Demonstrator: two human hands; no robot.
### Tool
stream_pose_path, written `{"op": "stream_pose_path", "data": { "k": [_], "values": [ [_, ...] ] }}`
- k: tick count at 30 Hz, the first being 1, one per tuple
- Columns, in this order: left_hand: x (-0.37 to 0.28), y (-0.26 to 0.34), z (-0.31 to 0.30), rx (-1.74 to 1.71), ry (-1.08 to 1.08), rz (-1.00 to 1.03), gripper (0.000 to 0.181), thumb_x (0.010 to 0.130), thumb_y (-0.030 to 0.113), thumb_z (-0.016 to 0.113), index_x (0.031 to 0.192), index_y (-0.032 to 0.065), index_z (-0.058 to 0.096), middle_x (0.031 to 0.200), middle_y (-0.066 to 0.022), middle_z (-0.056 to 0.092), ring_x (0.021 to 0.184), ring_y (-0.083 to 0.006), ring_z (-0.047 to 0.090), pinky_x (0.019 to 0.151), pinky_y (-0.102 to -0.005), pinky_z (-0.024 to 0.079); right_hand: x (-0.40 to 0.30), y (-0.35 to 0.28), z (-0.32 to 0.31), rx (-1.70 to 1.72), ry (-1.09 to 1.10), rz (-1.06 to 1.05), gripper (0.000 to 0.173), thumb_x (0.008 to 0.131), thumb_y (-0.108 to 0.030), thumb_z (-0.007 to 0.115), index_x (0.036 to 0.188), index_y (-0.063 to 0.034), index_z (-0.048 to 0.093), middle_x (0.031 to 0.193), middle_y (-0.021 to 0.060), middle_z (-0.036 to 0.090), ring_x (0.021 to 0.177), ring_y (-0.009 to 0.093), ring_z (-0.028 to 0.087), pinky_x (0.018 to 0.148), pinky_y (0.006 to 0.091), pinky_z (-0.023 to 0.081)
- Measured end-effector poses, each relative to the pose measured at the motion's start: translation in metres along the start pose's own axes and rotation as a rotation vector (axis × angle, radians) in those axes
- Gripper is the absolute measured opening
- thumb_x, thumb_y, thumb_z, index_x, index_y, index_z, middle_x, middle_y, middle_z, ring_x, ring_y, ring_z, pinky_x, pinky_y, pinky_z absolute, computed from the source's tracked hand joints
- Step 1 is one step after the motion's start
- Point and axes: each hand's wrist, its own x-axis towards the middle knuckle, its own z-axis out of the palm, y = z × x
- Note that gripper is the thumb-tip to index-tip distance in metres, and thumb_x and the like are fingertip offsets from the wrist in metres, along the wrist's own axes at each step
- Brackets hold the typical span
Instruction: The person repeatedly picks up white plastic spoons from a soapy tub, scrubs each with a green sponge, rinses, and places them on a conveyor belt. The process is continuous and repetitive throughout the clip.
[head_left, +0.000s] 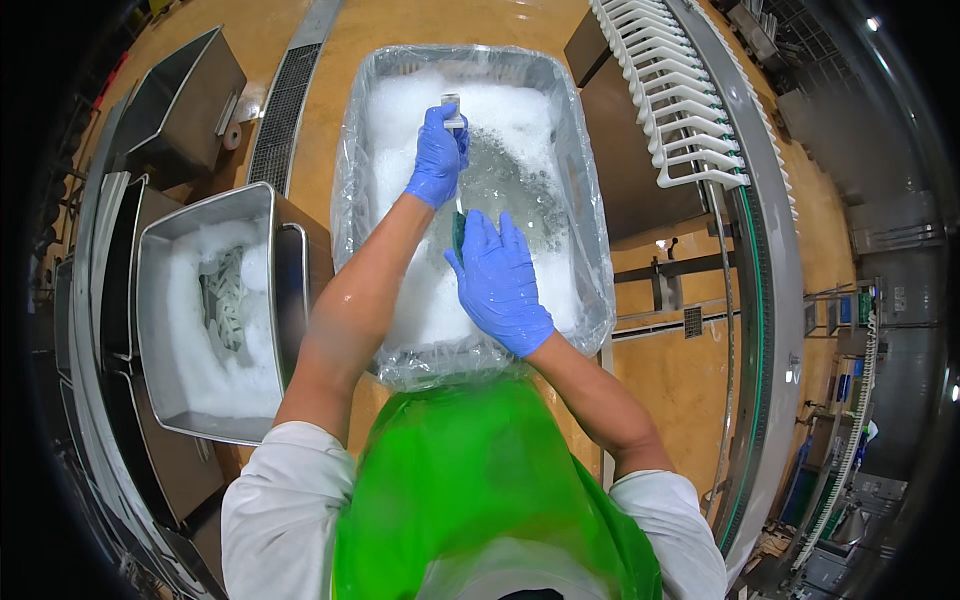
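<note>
My left hand, in a blue glove, is closed around a pale part with a squared end, whose thin white shaft runs down toward my other hand. My right hand, gloved alike, holds a dark green scouring pad between thumb and fingers, against the lower end of that shaft. Both hands are over a grey tub lined with clear plastic. White foam and cloudy water fill it. The palm side of the right hand is hidden.
On the left stands a steel bin with foam and many pale parts in its water. Another steel bin lies beyond it, near a floor drain. A conveyor with white angled arms curves along the right.
</note>
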Motion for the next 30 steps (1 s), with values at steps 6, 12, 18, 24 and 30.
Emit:
{"op": "stream_pose_path", "data": {
  "k": [6,12,18,24,30],
  "values": [
    [-0.022,0.018,0.004,-0.289,-0.478,-0.156,0.037,0.083,0.046,0.046,0.060,0.0184,0.039,0.048,0.0036,0.031,0.043,-0.0125,0.030,0.043,-0.0288,0.024,0.001,0.030,-0.011,0.338,-0.237,-0.181,0.048,0.089,-0.038,0.059,0.117,0.0006,0.055,0.115,0.0187,0.059,0.111,0.037,0.055,0.093,0.0456,0.044],
    [-0.028,0.036,-0.006,-0.380,-0.685,-0.195,0.037,0.083,0.047,0.043,0.061,0.0172,0.038,0.049,0.0019,0.033,0.042,-0.0128,0.030,0.043,-0.0293,0.027,-0.023,0.093,-0.010,0.469,-0.271,0.035,0.022,0.093,-0.022,0.056,0.104,-0.0040,0.063,0.111,0.0148,0.061,0.102,0.033,0.058,0.085,0.0391,0.047],
    [-0.025,0.015,0.000,-0.181,-0.191,-0.145,0.037,0.085,0.046,0.047,0.060,0.0182,0.039,0.051,0.0014,0.036,0.043,-0.0129,0.035,0.042,-0.0292,0.028,-0.011,0.029,-0.030,1.003,-0.280,0.128,0.032,0.094,-0.020,0.053,0.124,-0.0067,0.052,0.102,0.0233,0.062,0.093,0.039,0.059,0.082,0.0425,0.046],
    [-0.038,0.020,0.006,-0.062,-0.167,-0.045,0.037,0.082,0.046,0.047,0.060,0.0176,0.040,0.051,0.0022,0.036,0.043,-0.0126,0.035,0.041,-0.0291,0.026,-0.007,-0.004,0.015,0.947,0.094,0.291,0.027,0.095,-0.024,0.053,0.112,-0.0036,0.048,0.089,0.0236,0.061,0.084,0.043,0.059,0.075,0.0472,0.046],
    [-0.024,0.020,-0.003,-0.215,-0.151,-0.169,0.036,0.082,0.049,0.046,0.061,0.0198,0.045,0.048,0.0031,0.037,0.038,-0.0120,0.032,0.039,-0.0293,0.024,0.015,0.005,-0.002,0.789,-0.168,0.175,0.026,0.092,-0.027,0.059,0.098,-0.0028,0.050,0.083,0.0235,0.059,0.076,0.044,0.058,0.067,0.0472,0.046]
  ]
}}
